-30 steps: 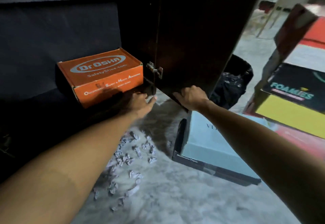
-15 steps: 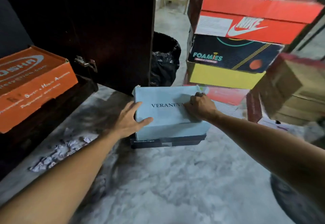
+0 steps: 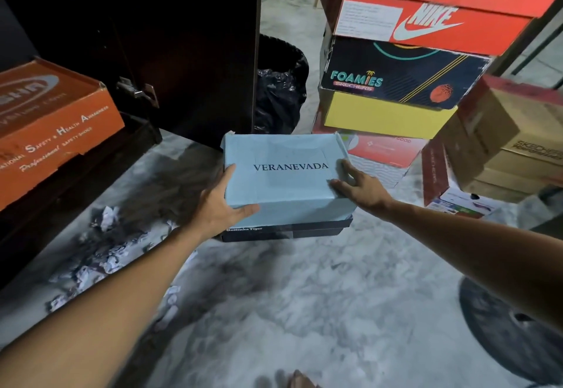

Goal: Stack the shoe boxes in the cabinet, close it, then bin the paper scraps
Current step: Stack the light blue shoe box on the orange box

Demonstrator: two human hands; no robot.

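Gripping pale blue box w/ both hands, left hand & right hand at sides; fingertips partly hidden; dark box beneath mostly covered

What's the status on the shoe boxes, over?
Left hand and right hand gripping light blue box. It sits atop dark box. Nothing blocking.

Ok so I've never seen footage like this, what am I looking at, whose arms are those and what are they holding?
One camera, worn on a person's head, looks down at their own arms; no machine is involved. The left hand and right hand grip opposite sides of a pale blue shoe box, which sits on a dark box on the marble floor. An orange box is already in the open cabinet. Paper scraps litter the floor, a bin stands behind, and more boxes are stacked to the right.
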